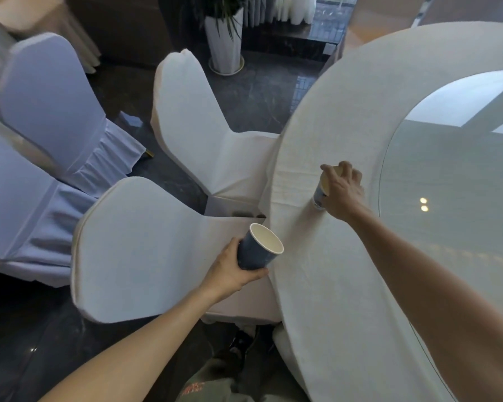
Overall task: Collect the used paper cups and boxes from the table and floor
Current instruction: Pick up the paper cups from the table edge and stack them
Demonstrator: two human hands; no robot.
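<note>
My left hand (233,274) grips a dark blue paper cup (259,250) with a white inside, held tilted over the gap between a chair and the table edge. A second blue and white paper cup (319,197) stands on the white tablecloth (325,271) near the table's rim. My right hand (343,190) comes down on this cup from above, with the fingers curled round its open top. Most of that cup is hidden by the hand.
A round table with a glass turntable (462,175) fills the right side. Two white-covered chairs (145,250) stand pushed against the table, and lilac-covered chairs (50,111) stand to the left. A white planter (225,42) stands on the dark floor at the back. My shoe (241,343) is below.
</note>
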